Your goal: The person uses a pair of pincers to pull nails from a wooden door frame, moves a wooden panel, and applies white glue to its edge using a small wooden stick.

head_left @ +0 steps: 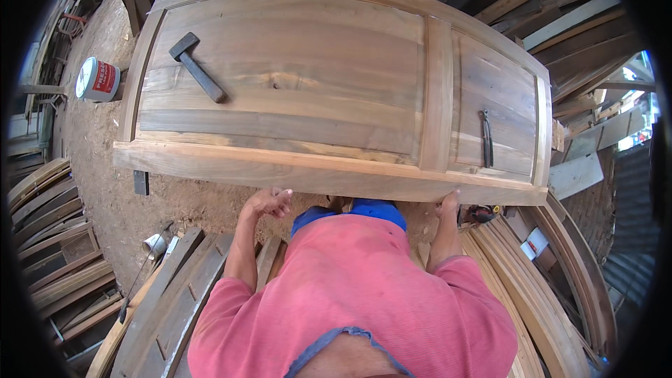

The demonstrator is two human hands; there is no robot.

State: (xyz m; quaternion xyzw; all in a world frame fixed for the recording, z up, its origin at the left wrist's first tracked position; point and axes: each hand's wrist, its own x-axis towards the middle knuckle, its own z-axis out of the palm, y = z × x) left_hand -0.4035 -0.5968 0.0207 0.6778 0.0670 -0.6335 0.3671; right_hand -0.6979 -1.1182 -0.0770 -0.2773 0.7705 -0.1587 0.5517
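One wooden door panel (329, 91), left hand (269, 203) loosely half-open just beside the near edge, right hand (448, 204) touching that edge, kinda hidden, can't tell if it's pinching

- Premises presented as a woodworking workshop.
- Stacked timber boards (70, 283) flanked the bare earthen floor (98, 126).
- A framed wooden panel (315, 49) bore a hammer (201, 75) and pincers (488, 143).

Right grip (448, 204), fingers partly hidden, at wooden panel (315, 56)
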